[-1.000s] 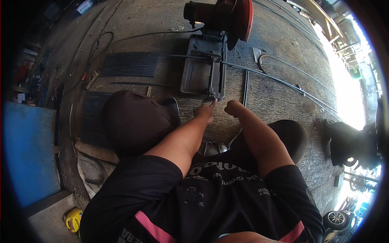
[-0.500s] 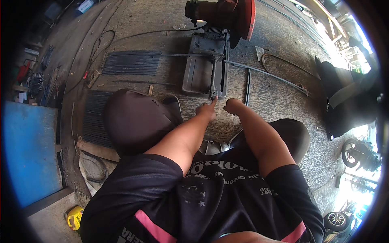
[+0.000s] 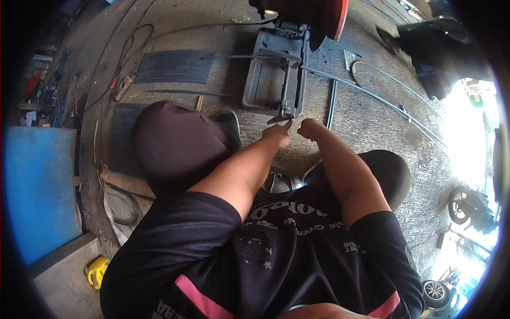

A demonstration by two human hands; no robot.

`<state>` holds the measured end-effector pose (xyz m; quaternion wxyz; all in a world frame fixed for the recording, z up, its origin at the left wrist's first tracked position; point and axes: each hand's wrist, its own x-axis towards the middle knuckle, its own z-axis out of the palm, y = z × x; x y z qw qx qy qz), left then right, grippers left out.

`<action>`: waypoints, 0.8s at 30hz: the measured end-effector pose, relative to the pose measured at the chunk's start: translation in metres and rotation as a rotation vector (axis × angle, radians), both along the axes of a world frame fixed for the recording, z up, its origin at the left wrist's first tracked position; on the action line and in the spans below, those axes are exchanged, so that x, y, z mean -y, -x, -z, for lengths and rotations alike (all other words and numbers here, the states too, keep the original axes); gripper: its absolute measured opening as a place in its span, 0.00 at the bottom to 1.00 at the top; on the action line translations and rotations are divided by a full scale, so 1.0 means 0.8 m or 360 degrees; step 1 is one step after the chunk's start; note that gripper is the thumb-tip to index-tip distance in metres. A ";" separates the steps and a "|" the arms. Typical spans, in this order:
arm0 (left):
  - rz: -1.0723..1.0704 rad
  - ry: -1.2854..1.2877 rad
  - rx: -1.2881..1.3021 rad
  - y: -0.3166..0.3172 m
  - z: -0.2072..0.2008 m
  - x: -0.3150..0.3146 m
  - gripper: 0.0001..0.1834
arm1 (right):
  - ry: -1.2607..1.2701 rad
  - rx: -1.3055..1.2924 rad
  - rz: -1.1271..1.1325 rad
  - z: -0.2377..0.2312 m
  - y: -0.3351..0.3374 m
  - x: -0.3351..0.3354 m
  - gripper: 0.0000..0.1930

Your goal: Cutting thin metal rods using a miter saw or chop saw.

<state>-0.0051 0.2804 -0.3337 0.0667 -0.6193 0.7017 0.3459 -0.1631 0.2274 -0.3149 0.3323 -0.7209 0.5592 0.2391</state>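
Note:
On the floor in front of me stands a cut-off saw with a grey base (image 3: 254, 87) and an orange-red blade guard (image 3: 340, 24). A vise screw (image 3: 287, 87) runs along the base, ending near me in a crank handle (image 3: 275, 120). My left hand (image 3: 278, 134) is closed at this handle, its index finger stretched against the handle's end. Just to the right, my right hand (image 3: 312, 129) is in a fist, apart from the handle; its palm is hidden. A long thin metal bar (image 3: 361, 89) reaches out from the saw's right side.
Rows of dark cut rods (image 3: 172, 67) lie left of the saw, with more rods (image 3: 125, 130) beside my left knee. A cable (image 3: 212, 35) trails behind them. A blue panel (image 3: 42, 186) stands at left. Another person's dark clothing (image 3: 441, 50) shows at upper right.
The crank handle has turned and now lies crosswise above my left hand. The view has shifted, and the person at right appears farther up. Both my hands remain close together.

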 end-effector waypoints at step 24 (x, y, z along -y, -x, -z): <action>0.0041 -0.0635 0.0303 -0.008 -0.012 0.012 0.37 | -0.0090 -0.0174 0.0012 0.003 -0.014 0.005 0.16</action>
